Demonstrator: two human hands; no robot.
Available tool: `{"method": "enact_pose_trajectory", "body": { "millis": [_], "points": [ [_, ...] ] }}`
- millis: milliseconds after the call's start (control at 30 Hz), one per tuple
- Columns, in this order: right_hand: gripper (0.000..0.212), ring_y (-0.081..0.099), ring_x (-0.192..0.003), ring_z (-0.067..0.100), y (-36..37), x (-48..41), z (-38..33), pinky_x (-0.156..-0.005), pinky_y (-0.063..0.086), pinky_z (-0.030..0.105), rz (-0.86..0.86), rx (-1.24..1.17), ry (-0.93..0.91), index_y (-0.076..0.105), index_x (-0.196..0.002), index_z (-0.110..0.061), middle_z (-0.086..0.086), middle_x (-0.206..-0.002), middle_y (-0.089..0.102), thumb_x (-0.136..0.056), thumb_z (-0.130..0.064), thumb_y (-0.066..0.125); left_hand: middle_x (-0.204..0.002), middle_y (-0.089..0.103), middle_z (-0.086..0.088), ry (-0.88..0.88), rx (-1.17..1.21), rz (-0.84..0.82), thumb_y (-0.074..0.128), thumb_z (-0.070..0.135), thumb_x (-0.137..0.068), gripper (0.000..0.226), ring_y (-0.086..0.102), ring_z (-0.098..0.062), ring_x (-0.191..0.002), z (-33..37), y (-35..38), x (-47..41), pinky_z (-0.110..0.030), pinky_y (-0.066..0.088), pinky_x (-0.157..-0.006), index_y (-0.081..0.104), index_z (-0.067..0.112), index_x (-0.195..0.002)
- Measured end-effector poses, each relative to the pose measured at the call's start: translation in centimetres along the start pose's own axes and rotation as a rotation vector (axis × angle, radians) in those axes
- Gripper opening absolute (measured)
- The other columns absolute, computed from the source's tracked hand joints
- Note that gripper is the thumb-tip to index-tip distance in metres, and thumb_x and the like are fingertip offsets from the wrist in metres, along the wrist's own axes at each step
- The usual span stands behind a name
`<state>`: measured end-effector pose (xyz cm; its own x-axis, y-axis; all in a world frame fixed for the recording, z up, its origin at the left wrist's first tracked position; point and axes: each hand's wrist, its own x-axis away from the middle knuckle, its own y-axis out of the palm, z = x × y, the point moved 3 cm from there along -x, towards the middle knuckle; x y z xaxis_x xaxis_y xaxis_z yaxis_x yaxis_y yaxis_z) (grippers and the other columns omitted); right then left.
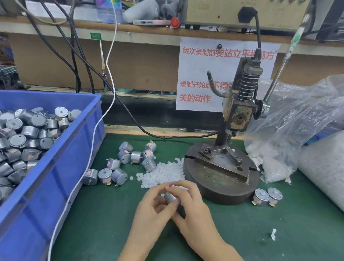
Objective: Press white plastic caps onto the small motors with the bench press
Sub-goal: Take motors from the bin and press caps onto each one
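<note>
Factory assy bench: bench press (231, 125), blue bin (52, 166) w/ motors (17, 140).

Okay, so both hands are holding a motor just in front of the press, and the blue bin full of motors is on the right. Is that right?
Not quite: the blue bin of motors sits on the left, not the right, as the head view shows. The left hand and right hand do hold a motor just in front of the press.

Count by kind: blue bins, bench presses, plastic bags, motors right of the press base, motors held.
Blue bin: 1
Bench press: 1
Plastic bags: 2
Motors right of the press base: 2
Held motor: 1
Total: 7
</note>
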<state>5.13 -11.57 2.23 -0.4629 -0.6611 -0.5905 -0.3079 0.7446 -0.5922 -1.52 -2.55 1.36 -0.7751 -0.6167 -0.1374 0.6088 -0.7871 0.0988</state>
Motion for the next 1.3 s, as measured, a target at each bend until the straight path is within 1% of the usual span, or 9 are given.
{"method": "enact_pose_trajectory", "body": {
  "millis": [100,267,467,667,800,1000,1133,1200,1300],
  "points": [
    [0.05,0.045,-0.109,-0.002,0.2,0.2,0.3,-0.08,0.045,0.015,-0.005,-0.018,0.024,0.049,-0.118,-0.025,-0.013,-0.123,0.041,-0.074,-0.007,0.063,-0.104,0.063,0.005,0.058,-0.099,0.038,0.065,-0.007,-0.077,0.042,0.064,-0.006,-0.086,-0.1,0.1,0.0,-0.013,0.048,-0.072,0.063,0.029,-0.098],
    [0.048,0.037,-0.121,-0.006,0.4,0.5,0.5,-0.099,0.028,0.006,-0.1,-0.021,0.079,0.05,-0.128,-0.013,-0.01,-0.127,0.045,-0.08,-0.007,0.055,-0.109,0.056,0.009,0.129,-0.209,0.077,0.064,-0.01,-0.076,0.053,0.06,0.0,-0.091,-0.2,-0.3,-0.2,-0.008,0.045,-0.077,0.058,0.034,-0.105],
    [0.036,0.052,-0.104,-0.009,-0.5,0.2,0.9,-0.084,0.038,0.005,-0.007,-0.211,0.259,0.049,-0.113,-0.04,-0.023,-0.111,0.056,-0.088,-0.015,0.057,-0.116,0.052,0.013,0.197,-0.267,0.022,0.06,-0.013,-0.078,0.058,0.056,0.004,-0.102,-0.1,-0.1,-0.1,-0.007,0.042,-0.085,0.056,0.036,-0.11],
    [0.041,0.05,-0.097,-0.015,-0.4,0.1,1.7,-0.077,0.038,0.001,0.017,-0.21,0.341,0.06,-0.119,-0.018,-0.018,-0.103,0.058,-0.081,-0.007,0.07,-0.121,0.049,0.022,0.247,-0.364,-0.021,0.054,-0.014,-0.08,0.063,0.051,0.007,-0.11,0.0,0.5,0.2,-0.01,0.042,-0.091,0.052,0.04,-0.114],
    [0.037,0.047,-0.097,-0.018,-1.1,0.0,1.8,-0.081,0.034,0.0,0.157,-0.105,0.275,0.063,-0.11,-0.016,-0.02,-0.1,0.054,-0.075,-0.008,0.075,-0.118,0.044,0.025,0.365,-0.636,0.038,0.061,0.0,-0.081,0.052,0.038,0.012,-0.112,-0.2,0.7,0.3,-0.001,0.025,-0.094,0.052,0.035,-0.117],
    [0.037,0.05,-0.095,-0.004,-4.3,-1.6,3.6,-0.08,0.036,0.007,0.316,-0.071,0.366,0.05,-0.097,-0.04,-0.023,-0.097,0.052,-0.076,-0.023,0.075,-0.097,0.054,0.001,0.296,-0.968,0.087,0.073,0.019,-0.076,0.025,0.047,-0.019,-0.093,-1.3,0.5,-0.4,-0.029,0.039,-0.085,0.07,0.014,-0.101],
    [0.031,0.048,-0.098,0.011,-7.5,-3.3,6.4,-0.087,0.036,0.023,0.317,0.159,0.467,0.059,-0.102,-0.022,-0.012,-0.097,0.055,-0.077,-0.033,0.073,-0.081,0.06,-0.005,0.323,-0.998,0.11,0.083,0.004,-0.062,0.024,0.057,-0.03,-0.075,-1.5,0.5,-0.5,-0.038,0.047,-0.068,0.073,0.009,-0.083],
    [0.037,0.05,-0.099,0.02,-8.8,-4.0,7.6,-0.088,0.036,0.031,0.312,0.31,0.525,0.062,-0.106,-0.014,0.0,-0.099,0.059,-0.078,-0.036,0.072,-0.083,0.06,-0.006,0.296,-0.983,0.13,0.081,0.002,-0.064,0.022,0.056,-0.031,-0.077,-1.6,0.3,-0.6,-0.039,0.046,-0.071,0.074,0.008,-0.084],
    [0.043,0.046,-0.107,0.025,-9.2,-5.0,8.8,-0.089,0.026,0.029,0.222,0.494,0.529,0.061,-0.11,-0.012,0.006,-0.108,0.056,-0.08,-0.043,0.068,-0.083,0.059,-0.006,0.28,-0.954,0.147,0.078,0.002,-0.068,0.019,0.051,-0.027,-0.077,-1.8,0.3,-0.7,-0.038,0.044,-0.073,0.073,0.008,-0.085]
  ]
}}
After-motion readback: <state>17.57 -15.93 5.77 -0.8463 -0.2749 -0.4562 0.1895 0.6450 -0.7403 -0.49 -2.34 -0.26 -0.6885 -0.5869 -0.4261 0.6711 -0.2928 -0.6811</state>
